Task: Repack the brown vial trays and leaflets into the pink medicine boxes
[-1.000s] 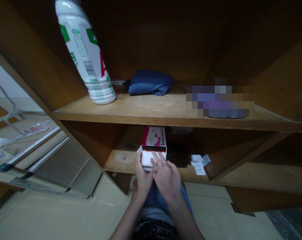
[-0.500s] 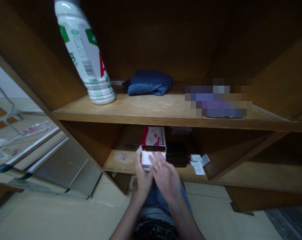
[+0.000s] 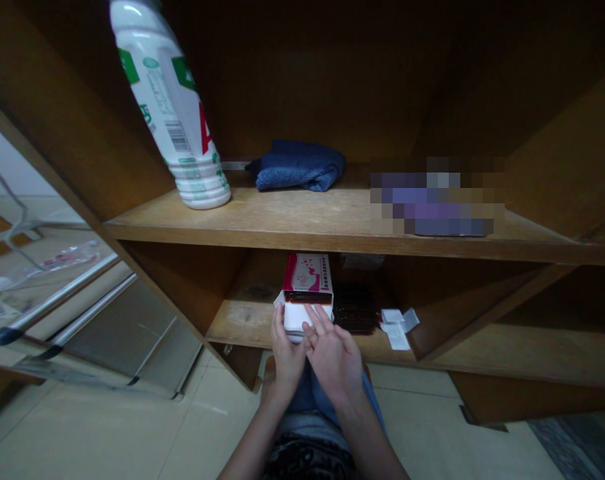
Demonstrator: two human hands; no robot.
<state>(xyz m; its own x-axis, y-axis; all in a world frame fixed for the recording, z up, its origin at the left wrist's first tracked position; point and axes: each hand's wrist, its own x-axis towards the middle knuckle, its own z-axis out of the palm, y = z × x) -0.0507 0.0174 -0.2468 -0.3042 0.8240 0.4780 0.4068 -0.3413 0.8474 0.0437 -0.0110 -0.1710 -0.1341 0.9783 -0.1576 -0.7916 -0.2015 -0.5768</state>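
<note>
While the left hand (image 3: 287, 357) grips a white box (image 3: 297, 319), right hand (image 3: 333, 360) splayed on it, dark stack (image 3: 353, 310) just beside.

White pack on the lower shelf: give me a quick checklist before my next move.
1. Left hand against the white pack: ok.
2. Right hand with fingers spread over the pack: ok.
3. Firm grip by either hand: cannot tell.
4. Red-and-white carton behind the pack, free of it: cannot tell.
5. White paper scraps clear of the hands: ok.
</note>
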